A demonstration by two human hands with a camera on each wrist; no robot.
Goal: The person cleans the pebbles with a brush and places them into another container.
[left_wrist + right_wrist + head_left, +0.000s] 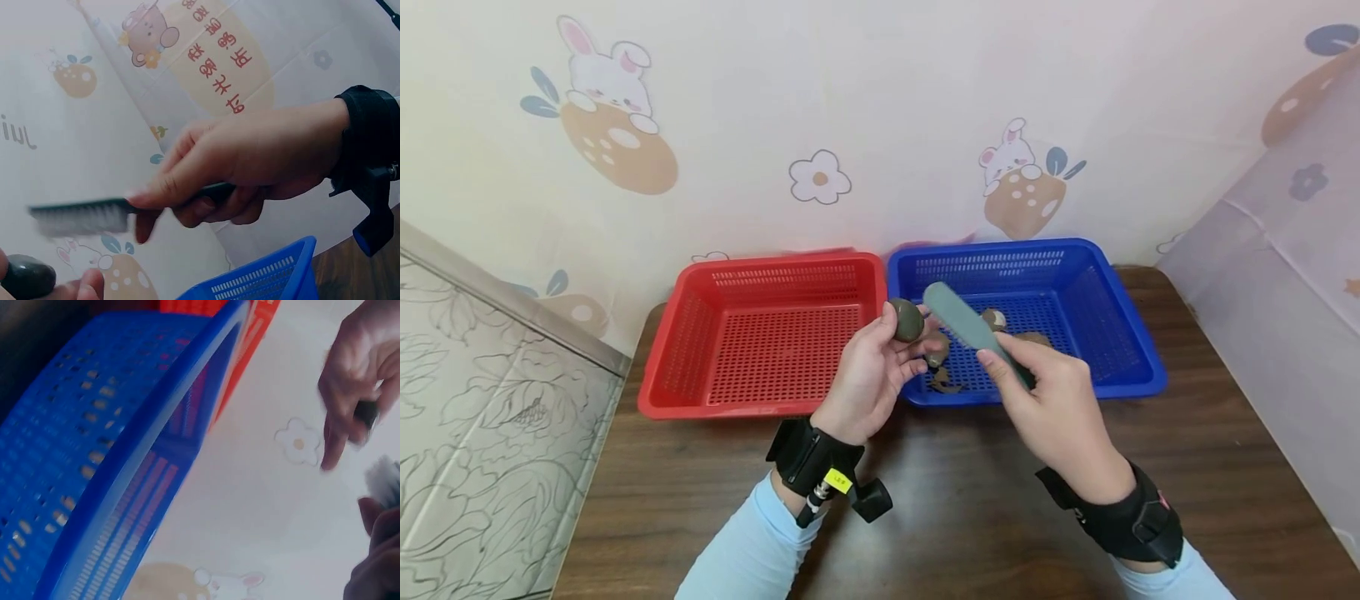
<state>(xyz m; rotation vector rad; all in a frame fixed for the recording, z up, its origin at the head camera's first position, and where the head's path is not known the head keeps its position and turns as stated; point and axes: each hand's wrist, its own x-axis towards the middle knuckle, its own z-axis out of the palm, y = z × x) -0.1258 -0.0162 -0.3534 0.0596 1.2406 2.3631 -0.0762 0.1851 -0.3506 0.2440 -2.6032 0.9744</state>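
Observation:
My left hand (871, 375) holds a dark olive egg (908, 322) between thumb and fingers, above where the two baskets meet. My right hand (1056, 408) grips the handle of a green-backed brush (961, 318). In the left wrist view the white bristles of the brush (81, 220) face down, a little above and apart from the egg (28, 277). Below the hands, in the blue basket (1120, 350), lie several brown-coated lumps, one of them a rounded piece (994, 319) with a pale patch. Brown flakes (944, 382) lie near its left front corner.
A red basket (790, 358) stands directly left of the blue one on the brown wooden table (940, 517). Behind both rises a wall (895, 167) covered with rabbit-and-flower print. Pale patterned panels flank the table.

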